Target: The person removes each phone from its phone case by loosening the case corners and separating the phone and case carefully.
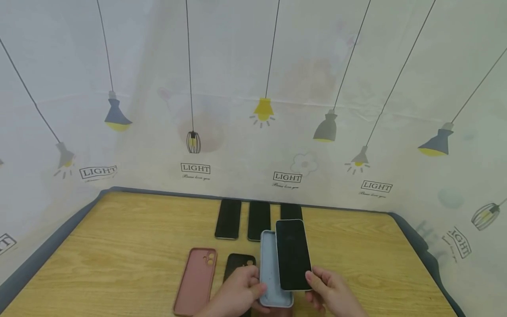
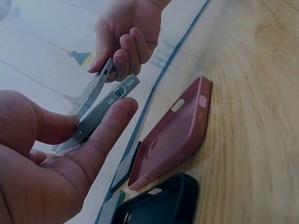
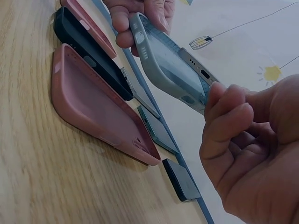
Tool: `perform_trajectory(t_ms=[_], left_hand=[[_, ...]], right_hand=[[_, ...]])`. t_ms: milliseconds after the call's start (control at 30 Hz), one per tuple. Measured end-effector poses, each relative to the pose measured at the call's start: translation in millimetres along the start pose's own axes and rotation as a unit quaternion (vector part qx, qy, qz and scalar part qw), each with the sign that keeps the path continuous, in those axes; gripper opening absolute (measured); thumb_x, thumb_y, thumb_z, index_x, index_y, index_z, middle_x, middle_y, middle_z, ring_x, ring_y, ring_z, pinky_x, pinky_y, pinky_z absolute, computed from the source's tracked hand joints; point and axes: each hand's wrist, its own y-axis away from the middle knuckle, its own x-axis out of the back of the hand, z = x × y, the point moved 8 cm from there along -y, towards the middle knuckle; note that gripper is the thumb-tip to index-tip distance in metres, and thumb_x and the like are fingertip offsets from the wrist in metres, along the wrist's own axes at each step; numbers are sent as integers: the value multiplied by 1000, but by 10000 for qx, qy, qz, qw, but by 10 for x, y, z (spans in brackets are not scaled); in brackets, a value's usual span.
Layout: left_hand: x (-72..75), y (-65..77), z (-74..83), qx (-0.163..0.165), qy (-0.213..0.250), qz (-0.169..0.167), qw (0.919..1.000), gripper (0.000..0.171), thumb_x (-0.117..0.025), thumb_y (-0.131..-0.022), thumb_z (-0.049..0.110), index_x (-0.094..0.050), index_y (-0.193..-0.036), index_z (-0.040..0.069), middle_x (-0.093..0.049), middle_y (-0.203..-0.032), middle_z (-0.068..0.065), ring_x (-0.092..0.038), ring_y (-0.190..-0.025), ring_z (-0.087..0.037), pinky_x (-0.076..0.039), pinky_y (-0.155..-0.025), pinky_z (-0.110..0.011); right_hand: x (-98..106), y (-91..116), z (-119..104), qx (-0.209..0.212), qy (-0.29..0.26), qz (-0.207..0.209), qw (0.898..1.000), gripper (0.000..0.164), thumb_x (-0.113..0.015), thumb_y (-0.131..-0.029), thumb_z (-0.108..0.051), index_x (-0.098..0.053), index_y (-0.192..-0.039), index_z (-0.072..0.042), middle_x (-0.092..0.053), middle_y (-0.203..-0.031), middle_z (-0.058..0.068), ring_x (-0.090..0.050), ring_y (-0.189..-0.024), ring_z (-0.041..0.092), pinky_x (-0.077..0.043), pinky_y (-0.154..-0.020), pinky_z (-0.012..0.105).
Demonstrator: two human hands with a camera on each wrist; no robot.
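My left hand point(image 1: 237, 290) grips a light blue phone case point(image 1: 269, 273) by its left side, thumb on the rim, its open side facing up. My right hand point(image 1: 332, 290) pinches the lower right corner of a phone point(image 1: 294, 255) with a black screen. That phone lies tilted over the right part of the case, its upper end jutting past the case's top edge. In the right wrist view the phone's port end point(image 3: 201, 67) sits above the case's rim. Both are held up off the table. Just beneath them lies a pink phone case point(image 3: 103, 107), mostly hidden in the head view.
Another pink case point(image 1: 196, 279) lies at the left, with a black case point(image 1: 239, 260) beside it, partly behind my left hand. Along the back edge of the wooden table point(image 1: 119, 246) lie three phones, one being a dark phone point(image 1: 228, 219). A printed curtain point(image 1: 237, 66) hangs behind.
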Motion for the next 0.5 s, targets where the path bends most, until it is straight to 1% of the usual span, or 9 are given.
perform_trajectory(t_ms=[133, 233, 367, 500], left_hand=[[-18, -6, 4, 31, -97, 37, 9999, 14, -50, -104, -7, -59, -114, -12, -74, -107, -28, -74, -93, -41, -63, -76, -42], [-33, -11, 2, 104, -165, 86, 9998, 13, -51, -104, -6, -60, -112, -10, -74, -104, -26, -75, -91, -41, -63, -76, -42], [-57, -14, -11, 178, -94, 134, 9997, 13, -51, -104, -6, -59, -113, -10, -75, -103, -25, -75, -90, -39, -63, -75, -41], [-92, -13, -27, 138, 17, 95, 9999, 12, -51, -104, -7, -59, -111, -11, -74, -101, -26, -75, -91, -40, -63, -74, -40]], right_hand=[[75, 14, 44, -335, -133, 143, 9993, 36, -50, -111, -24, -59, -106, 11, -61, -75, 3, -53, -59, 11, -45, -55, 22], [132, 25, 69, -467, -183, 178, 9986, 31, -48, -111, -25, -62, -105, 3, -61, -76, 3, -52, -60, 12, -45, -55, 23], [213, 24, 104, -571, -210, 237, 9979, 30, -45, -112, -26, -62, -104, -2, -61, -76, 2, -51, -60, 12, -43, -55, 23], [285, 20, 145, -667, -151, 335, 9971, 31, -44, -113, -27, -61, -99, -5, -60, -77, 1, -49, -60, 12, -42, -54, 24]])
